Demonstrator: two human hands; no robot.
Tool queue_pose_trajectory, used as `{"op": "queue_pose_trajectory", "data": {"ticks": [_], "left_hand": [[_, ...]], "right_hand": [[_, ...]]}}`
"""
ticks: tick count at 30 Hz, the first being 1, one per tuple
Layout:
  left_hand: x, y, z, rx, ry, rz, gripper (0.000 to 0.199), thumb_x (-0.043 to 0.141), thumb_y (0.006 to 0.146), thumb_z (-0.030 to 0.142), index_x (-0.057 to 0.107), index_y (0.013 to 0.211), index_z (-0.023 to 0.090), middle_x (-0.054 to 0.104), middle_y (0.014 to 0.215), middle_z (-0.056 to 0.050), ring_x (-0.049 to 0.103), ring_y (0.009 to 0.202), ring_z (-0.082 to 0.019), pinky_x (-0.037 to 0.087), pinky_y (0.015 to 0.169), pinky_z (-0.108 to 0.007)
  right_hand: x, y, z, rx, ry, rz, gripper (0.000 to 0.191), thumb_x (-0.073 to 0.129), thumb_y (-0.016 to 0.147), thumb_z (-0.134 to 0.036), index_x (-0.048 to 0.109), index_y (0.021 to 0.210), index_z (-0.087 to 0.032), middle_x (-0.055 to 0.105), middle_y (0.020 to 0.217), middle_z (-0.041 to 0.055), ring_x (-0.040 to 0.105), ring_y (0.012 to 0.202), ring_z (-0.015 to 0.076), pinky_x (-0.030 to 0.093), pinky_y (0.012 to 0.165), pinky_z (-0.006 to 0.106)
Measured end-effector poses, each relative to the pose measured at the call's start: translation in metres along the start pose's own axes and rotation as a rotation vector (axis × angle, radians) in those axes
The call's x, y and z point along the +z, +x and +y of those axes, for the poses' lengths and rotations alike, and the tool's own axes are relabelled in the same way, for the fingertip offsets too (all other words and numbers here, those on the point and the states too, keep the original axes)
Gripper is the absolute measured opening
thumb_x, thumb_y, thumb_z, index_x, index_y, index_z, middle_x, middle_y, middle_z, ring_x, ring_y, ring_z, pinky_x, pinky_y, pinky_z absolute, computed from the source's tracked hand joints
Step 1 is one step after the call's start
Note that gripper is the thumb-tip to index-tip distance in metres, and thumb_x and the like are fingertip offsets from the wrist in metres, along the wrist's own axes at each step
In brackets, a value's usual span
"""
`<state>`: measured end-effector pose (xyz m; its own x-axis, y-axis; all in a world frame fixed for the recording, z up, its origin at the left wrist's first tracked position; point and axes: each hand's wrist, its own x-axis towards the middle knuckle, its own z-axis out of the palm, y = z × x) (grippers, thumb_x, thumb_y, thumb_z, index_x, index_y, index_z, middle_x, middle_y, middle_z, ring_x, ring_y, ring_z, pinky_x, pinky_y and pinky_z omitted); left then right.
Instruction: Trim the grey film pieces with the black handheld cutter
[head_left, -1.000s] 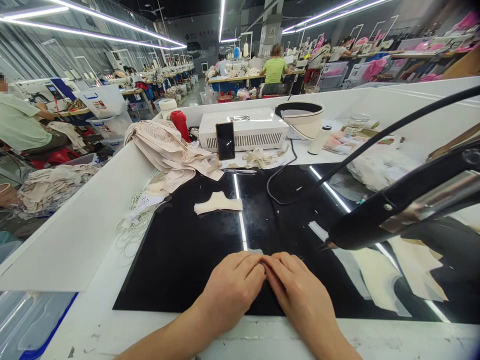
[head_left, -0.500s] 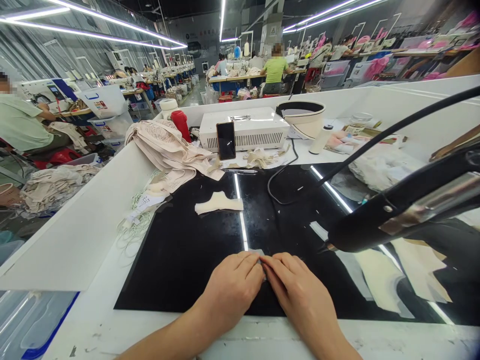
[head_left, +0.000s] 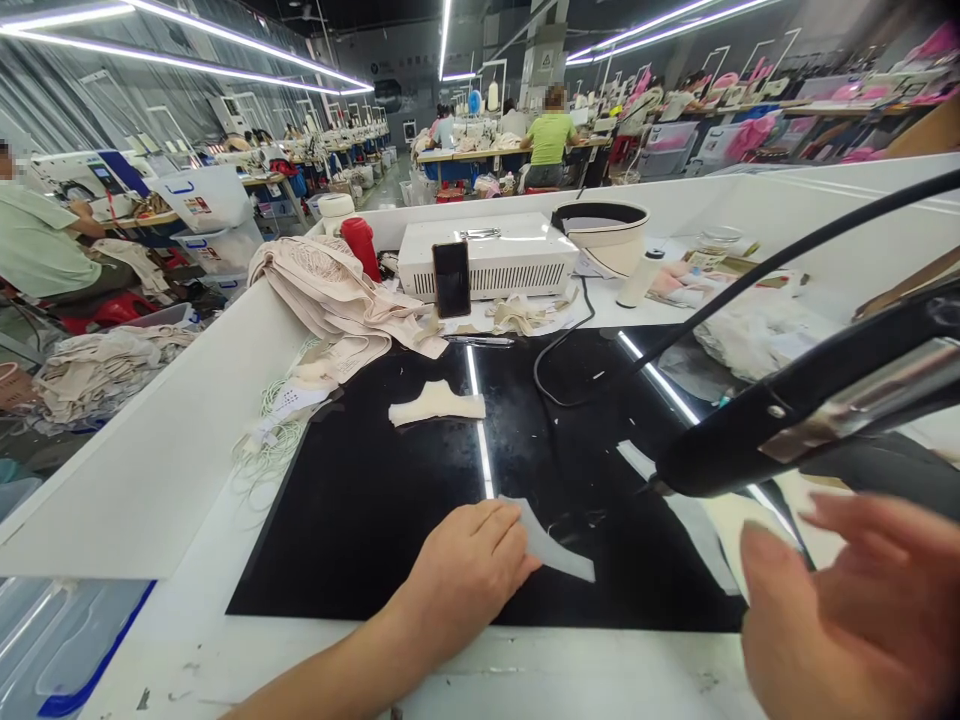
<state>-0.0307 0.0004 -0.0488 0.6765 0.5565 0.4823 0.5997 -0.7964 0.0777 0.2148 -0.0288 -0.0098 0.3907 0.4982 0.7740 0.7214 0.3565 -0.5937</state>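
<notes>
My left hand (head_left: 465, 575) lies palm down on the black glossy work surface (head_left: 360, 500), its fingertips pressing the left end of a thin curved pale strip (head_left: 551, 545). My right hand (head_left: 855, 610) is raised off the surface at the lower right, close to the camera, fingers spread and holding nothing. A black tool (head_left: 810, 410) with a pointed tip hangs over the surface just above the right hand. A cream fabric piece (head_left: 437, 405) lies farther back on the black surface.
A pile of beige fabric (head_left: 330, 295), a white box unit (head_left: 491, 255) with a phone (head_left: 451, 279) leaning on it, a red bottle (head_left: 360, 245) and a round bowl-shaped appliance (head_left: 604, 235) stand at the back. Pale cut pieces (head_left: 757, 520) lie right. Other people work at distant tables.
My right hand has lifted off the strip and swung right toward the camera, uncovering the pale strip. The left hand stays pressed on it.
</notes>
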Motion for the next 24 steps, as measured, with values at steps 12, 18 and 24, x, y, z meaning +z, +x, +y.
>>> {"op": "queue_pose_trajectory", "data": {"ticks": [12, 18, 24], "left_hand": [[-0.005, 0.004, 0.002, 0.035, 0.019, 0.013, 0.035, 0.038, 0.112, 0.029, 0.066, 0.103, 0.011, 0.076, 0.111, -0.011, 0.074, 0.102, -0.023, 0.064, 0.082, -0.037], [-0.004, 0.004, 0.003, 0.041, 0.027, 0.002, 0.035, 0.036, 0.112, 0.028, 0.065, 0.104, 0.01, 0.076, 0.107, -0.012, 0.075, 0.099, -0.025, 0.064, 0.076, -0.038], [-0.001, 0.001, 0.004, 0.034, 0.018, 0.024, 0.028, 0.044, 0.11, 0.028, 0.065, 0.104, 0.01, 0.076, 0.11, -0.012, 0.074, 0.099, -0.024, 0.063, 0.077, -0.037]], "right_hand": [[0.038, 0.057, -0.004, 0.385, 0.718, -0.375, 0.052, 0.083, 0.083, -0.046, 0.063, 0.129, -0.032, 0.071, 0.096, 0.0048, 0.07, 0.076, 0.0244, 0.059, 0.075, 0.046], [0.067, 0.033, -0.038, 0.283, 0.972, -0.319, 0.047, 0.083, 0.085, -0.041, 0.059, 0.123, -0.028, 0.068, 0.088, 0.0006, 0.066, 0.069, 0.0188, 0.058, 0.06, 0.036], [0.089, 0.017, -0.051, 0.316, 1.063, -0.305, 0.042, 0.08, 0.088, -0.04, 0.056, 0.121, -0.027, 0.066, 0.088, -0.0004, 0.064, 0.067, 0.0156, 0.056, 0.056, 0.031]]}}
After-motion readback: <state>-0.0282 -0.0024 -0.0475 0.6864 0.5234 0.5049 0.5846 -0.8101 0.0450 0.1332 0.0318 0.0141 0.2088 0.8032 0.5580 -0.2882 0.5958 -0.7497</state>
